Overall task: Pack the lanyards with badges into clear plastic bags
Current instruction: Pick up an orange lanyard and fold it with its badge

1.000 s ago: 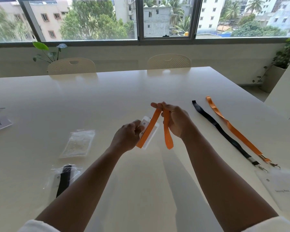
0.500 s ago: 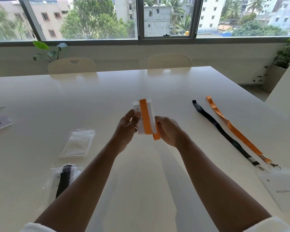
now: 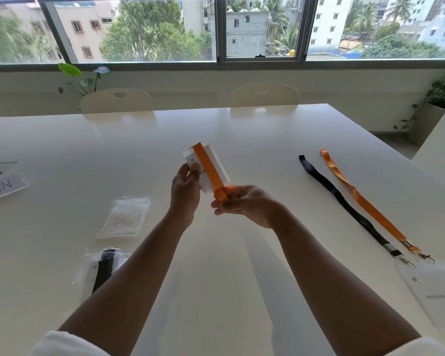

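My left hand (image 3: 185,191) pinches a white badge (image 3: 204,173) held up above the table, thumb on its face. An orange lanyard (image 3: 208,167) is wrapped lengthwise around the badge. My right hand (image 3: 242,204) grips the lanyard's folded end at the badge's lower edge. An empty clear plastic bag (image 3: 125,218) lies flat on the table to the left. Nearer me, a second bag (image 3: 103,269) holds a black lanyard with its badge.
A black lanyard (image 3: 344,204) and an orange lanyard (image 3: 362,201) lie stretched out on the right, clipped to badges (image 3: 432,291) near the table's edge. A label card (image 3: 0,187) sits far left. Two chairs (image 3: 263,95) stand behind the white table (image 3: 62,150).
The loose orange strap that hung between my hands is now wound flat around the badge. The badge has risen and tilted left, and my right hand dropped to its lower end.
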`<state>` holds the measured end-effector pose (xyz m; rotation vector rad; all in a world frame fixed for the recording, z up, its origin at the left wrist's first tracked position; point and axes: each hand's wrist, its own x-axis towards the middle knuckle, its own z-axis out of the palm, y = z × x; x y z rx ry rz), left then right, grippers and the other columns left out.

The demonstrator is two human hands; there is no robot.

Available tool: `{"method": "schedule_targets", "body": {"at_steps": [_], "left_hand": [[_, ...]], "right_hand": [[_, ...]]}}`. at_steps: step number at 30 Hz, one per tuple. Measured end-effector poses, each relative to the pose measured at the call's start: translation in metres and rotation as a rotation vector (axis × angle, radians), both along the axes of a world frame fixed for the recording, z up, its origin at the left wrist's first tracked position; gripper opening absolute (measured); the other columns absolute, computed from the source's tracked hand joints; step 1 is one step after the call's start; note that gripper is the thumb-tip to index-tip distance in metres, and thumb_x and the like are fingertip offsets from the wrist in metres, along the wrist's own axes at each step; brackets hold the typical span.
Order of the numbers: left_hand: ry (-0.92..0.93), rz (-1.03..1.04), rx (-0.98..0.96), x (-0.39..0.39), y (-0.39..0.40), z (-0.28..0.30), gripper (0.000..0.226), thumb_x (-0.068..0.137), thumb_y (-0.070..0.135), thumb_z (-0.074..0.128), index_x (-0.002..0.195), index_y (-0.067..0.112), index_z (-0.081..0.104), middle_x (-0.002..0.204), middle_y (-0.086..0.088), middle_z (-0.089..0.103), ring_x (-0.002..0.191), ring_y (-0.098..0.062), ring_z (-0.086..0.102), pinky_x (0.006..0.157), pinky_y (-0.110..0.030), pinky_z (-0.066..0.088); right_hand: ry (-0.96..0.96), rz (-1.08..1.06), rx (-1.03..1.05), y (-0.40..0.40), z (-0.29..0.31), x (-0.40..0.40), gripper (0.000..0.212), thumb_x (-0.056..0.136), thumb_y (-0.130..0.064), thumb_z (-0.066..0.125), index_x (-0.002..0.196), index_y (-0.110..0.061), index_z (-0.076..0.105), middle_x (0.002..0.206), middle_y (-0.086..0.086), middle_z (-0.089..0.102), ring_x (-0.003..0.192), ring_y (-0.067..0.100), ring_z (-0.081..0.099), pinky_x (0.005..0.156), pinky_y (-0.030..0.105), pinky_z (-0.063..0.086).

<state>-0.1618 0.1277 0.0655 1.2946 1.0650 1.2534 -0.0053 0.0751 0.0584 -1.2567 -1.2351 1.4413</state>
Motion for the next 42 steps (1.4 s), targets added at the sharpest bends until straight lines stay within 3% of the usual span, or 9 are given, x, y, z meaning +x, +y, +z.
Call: {"method": "schedule_targets", "body": {"at_steps": [4,9,13,16,20,27,32,37,42], "left_hand": [[0.032,0.078,-0.017,-0.003,0.004,0.001,0.023,0.106,0.033,0.039,0.125,0.027,0.05,0.118,0.001,0.061,0.104,-0.017,0.059,0.086,-0.03,0.049],[0.178,0.14,0.071,-0.004,0.003,-0.004,0.033,0.105,0.033,0.039,0.131,0.017,0.052,0.117,-0.001,0.062,0.103,-0.018,0.06,0.082,-0.028,0.049],[0.34,0.163,0.175,-0.001,-0.001,-0.016,0.033,0.105,0.034,0.04,0.129,0.015,0.054,0.126,-0.006,0.064,0.106,-0.022,0.064,0.081,-0.028,0.052],[0.445,0.182,0.226,0.004,-0.009,-0.02,0.033,0.105,0.035,0.041,0.127,0.016,0.055,0.128,-0.008,0.064,0.109,-0.028,0.066,0.086,-0.04,0.056],[0.573,0.194,0.272,0.007,-0.019,-0.023,0.035,0.104,0.038,0.041,0.128,0.016,0.054,0.126,-0.007,0.066,0.105,-0.029,0.068,0.083,-0.04,0.057],[0.679,0.12,0.296,0.01,-0.026,-0.028,0.033,0.105,0.036,0.04,0.128,0.018,0.055,0.119,-0.008,0.07,0.101,-0.032,0.069,0.082,-0.038,0.055],[0.716,0.032,0.282,0.015,-0.026,-0.03,0.03,0.105,0.036,0.039,0.125,0.021,0.055,0.115,-0.005,0.07,0.098,-0.029,0.069,0.079,-0.034,0.052],[0.68,-0.099,0.252,0.022,-0.029,-0.029,0.031,0.105,0.033,0.039,0.131,0.022,0.053,0.12,-0.003,0.068,0.103,-0.026,0.067,0.082,-0.035,0.053],[0.599,-0.196,0.189,0.032,-0.033,-0.034,0.032,0.104,0.031,0.042,0.132,0.021,0.055,0.12,-0.004,0.068,0.104,-0.024,0.066,0.086,-0.036,0.055]], "right_hand": [[-0.161,0.007,-0.003,-0.003,0.004,-0.002,0.016,0.083,-0.02,0.074,0.098,-0.014,0.075,0.099,0.0,0.075,0.095,0.016,0.068,0.085,0.029,0.052],[-0.203,-0.03,0.001,-0.005,0.012,-0.004,0.018,0.089,-0.036,0.065,0.09,-0.023,0.077,0.092,-0.003,0.074,0.093,0.019,0.056,0.082,0.032,0.041],[-0.136,-0.087,-0.007,-0.002,0.015,-0.004,0.024,0.087,-0.038,0.067,0.101,-0.02,0.076,0.11,0.003,0.072,0.107,0.023,0.058,0.088,0.033,0.043],[-0.068,-0.125,-0.034,0.0,0.014,-0.004,0.041,0.086,-0.036,0.069,0.119,-0.012,0.068,0.121,0.005,0.067,0.118,0.026,0.056,0.101,0.04,0.043],[-0.003,-0.201,-0.051,-0.001,0.016,-0.001,0.043,0.087,-0.03,0.069,0.123,-0.007,0.065,0.124,0.007,0.063,0.12,0.024,0.051,0.097,0.037,0.038],[0.002,-0.367,-0.029,-0.003,0.018,0.002,0.04,0.087,-0.032,0.07,0.118,-0.008,0.066,0.124,0.005,0.063,0.114,0.022,0.052,0.089,0.033,0.037],[0.043,-0.446,0.012,-0.007,0.012,0.003,0.025,0.087,-0.03,0.07,0.106,-0.014,0.067,0.125,0.005,0.062,0.108,0.022,0.055,0.085,0.03,0.04],[0.076,-0.502,0.02,-0.015,0.005,0.006,0.031,0.084,-0.032,0.073,0.105,-0.01,0.07,0.106,0.005,0.069,0.095,0.019,0.062,0.073,0.024,0.048],[0.086,-0.479,0.064,-0.029,-0.003,0.016,0.022,0.079,-0.024,0.079,0.096,-0.013,0.072,0.103,0.01,0.072,0.098,0.027,0.067,0.084,0.036,0.056]]}}
